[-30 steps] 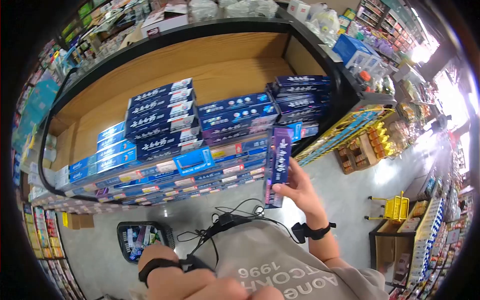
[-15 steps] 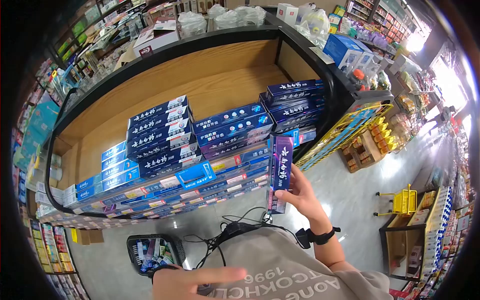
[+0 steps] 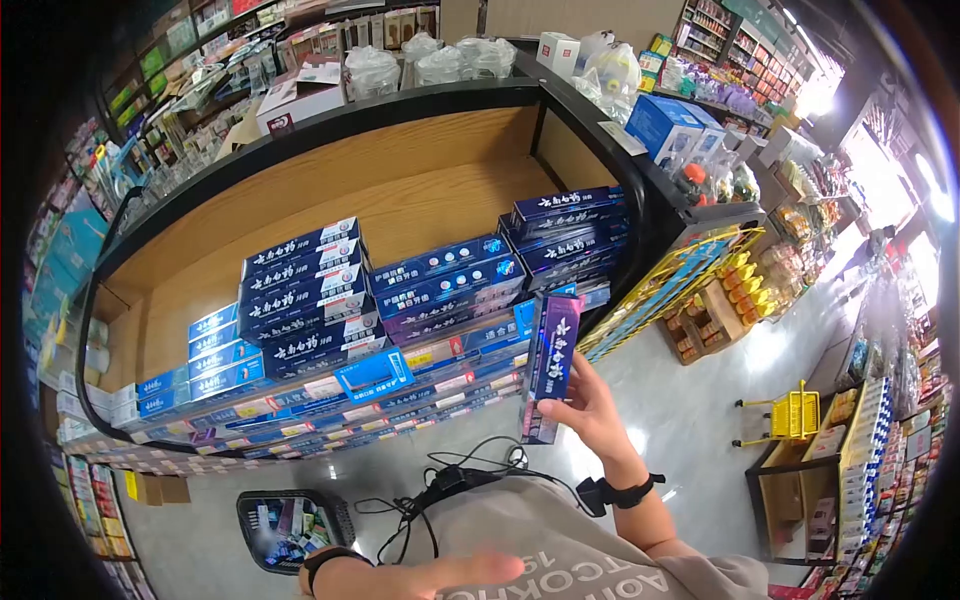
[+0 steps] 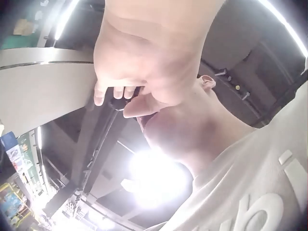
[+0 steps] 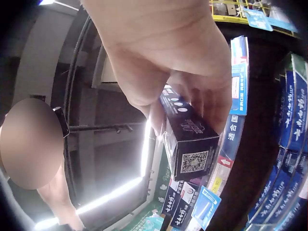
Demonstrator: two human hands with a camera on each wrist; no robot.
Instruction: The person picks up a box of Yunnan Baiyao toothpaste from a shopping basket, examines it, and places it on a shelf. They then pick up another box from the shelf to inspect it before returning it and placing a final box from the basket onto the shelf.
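In the head view, my right hand (image 3: 592, 410) grips a long purple and dark-blue toothpaste box (image 3: 552, 355), thumb on its near face and fingers behind. The box stands nearly upright in front of the shelf's right end. In the right wrist view, the box (image 5: 192, 137) shows its dark end with a QR code toward the camera. My left hand (image 3: 450, 575) is raised before the chest, partly cut off by the lower edge. The left wrist view shows that left hand (image 4: 149, 67) with relaxed fingers (image 4: 100, 94) and nothing held.
Stacks of dark-blue toothpaste boxes (image 3: 300, 290) and light-blue boxes (image 3: 222, 355) line the wooden shelf (image 3: 430, 180). A black basket (image 3: 340, 515) with several packages sits on the floor. Cables (image 3: 410, 510) lie across my waist. A yellow cart (image 3: 795, 415) stands to the right.
The left hand has shifted across the chest, its fingers extending to the right. The right hand keeps its grip on the toothpaste box. The head view has tilted up slightly.
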